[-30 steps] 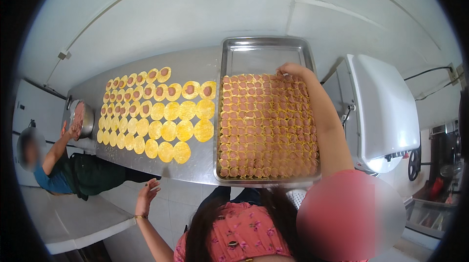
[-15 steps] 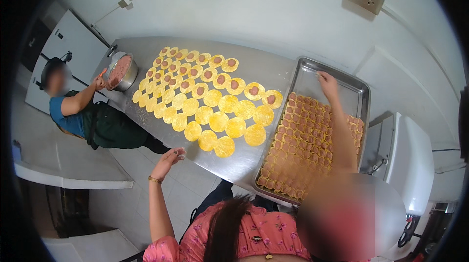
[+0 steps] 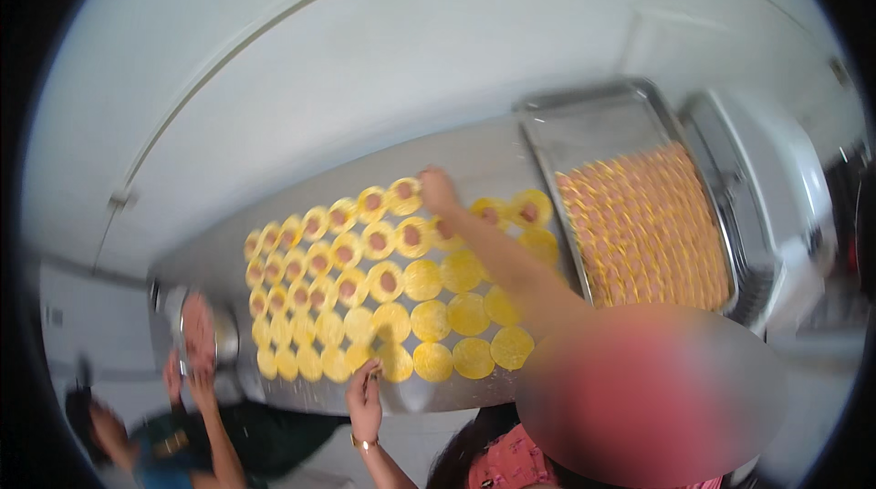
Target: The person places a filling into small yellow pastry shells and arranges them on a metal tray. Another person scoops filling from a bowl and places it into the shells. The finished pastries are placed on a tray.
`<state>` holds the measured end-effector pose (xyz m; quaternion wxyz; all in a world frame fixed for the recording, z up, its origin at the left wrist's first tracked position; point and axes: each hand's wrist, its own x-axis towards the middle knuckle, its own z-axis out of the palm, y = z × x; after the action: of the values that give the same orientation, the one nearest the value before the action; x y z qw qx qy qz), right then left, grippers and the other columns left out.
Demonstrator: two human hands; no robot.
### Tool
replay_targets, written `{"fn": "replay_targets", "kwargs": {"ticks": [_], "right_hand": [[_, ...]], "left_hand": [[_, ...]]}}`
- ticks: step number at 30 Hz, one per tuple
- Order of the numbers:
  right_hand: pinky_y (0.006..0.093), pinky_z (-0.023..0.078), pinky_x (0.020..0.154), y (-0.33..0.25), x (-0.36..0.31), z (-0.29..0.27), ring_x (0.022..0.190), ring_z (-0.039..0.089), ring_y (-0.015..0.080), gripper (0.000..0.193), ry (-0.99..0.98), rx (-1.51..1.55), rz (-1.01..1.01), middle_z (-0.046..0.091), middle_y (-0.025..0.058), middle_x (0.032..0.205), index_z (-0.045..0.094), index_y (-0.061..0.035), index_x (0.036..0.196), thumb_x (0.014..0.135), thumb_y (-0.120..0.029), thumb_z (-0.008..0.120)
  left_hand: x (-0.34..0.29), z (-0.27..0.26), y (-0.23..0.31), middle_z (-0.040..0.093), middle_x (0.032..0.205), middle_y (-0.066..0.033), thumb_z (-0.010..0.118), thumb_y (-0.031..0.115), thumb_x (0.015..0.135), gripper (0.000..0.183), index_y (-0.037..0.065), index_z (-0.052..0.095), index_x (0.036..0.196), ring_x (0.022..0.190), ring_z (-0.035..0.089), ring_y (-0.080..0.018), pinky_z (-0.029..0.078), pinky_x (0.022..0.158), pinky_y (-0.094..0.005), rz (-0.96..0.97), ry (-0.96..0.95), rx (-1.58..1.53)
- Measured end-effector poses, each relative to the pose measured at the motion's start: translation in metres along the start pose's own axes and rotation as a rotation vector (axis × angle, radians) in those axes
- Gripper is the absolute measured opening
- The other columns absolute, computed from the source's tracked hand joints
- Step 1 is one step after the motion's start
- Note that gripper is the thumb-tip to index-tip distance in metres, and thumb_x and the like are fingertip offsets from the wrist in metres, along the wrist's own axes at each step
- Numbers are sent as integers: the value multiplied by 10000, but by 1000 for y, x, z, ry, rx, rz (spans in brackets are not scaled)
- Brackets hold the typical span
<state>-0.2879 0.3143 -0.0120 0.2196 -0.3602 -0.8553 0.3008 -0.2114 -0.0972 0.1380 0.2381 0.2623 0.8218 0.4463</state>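
Rows of round yellow wrappers (image 3: 432, 362) lie on the metal table, the far rows topped with dabs of pink ground meat. At the right end of the farthest row, my right hand (image 3: 438, 190) is at the edge of a meat-topped wrapper (image 3: 404, 196); its fingers look bunched but are smeared by motion, so their grip cannot be made out. My left hand (image 3: 365, 400) is over the table's front edge beside the nearest row, its fingers stretched forward with nothing seen in them. A metal tray (image 3: 584, 110) on the right holds many open-topped filled dumplings (image 3: 643, 229).
At the far left stands a metal bowl (image 3: 225, 339) of pink ground meat (image 3: 198, 334), with a co-worker's hands (image 3: 196, 378) at it. A white appliance (image 3: 776, 156) stands right of the tray. The wall (image 3: 383, 51) runs behind the metal table (image 3: 484, 144).
My right hand has moved left from above the tray to the farthest row of wrappers. My left hand has come to the nearest row. The view has shifted, and the co-worker's hands are now at the bowl's near side.
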Motion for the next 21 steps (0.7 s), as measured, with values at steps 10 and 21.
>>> {"fn": "replay_targets", "kwargs": {"ticks": [10,21], "right_hand": [[369,488,751,3,-12,-29,825,604,265,183,88,722,374,622,136,857,584,-23,856,730,-154,601],[320,507,722,-22,-210,-165,877,599,175,204,-56,1438,561,560,60,942,523,-67,1035,841,-31,468]], "left_hand": [[86,-6,-22,594,1094,-105,433,-7,904,273,-31,541,1153,1027,553,-165,410,895,-274,193,-334,-124],[57,140,36,474,1255,-99,463,160,954,357,11,418,1275,1131,505,-205,439,929,-296,-87,-459,-864]]}}
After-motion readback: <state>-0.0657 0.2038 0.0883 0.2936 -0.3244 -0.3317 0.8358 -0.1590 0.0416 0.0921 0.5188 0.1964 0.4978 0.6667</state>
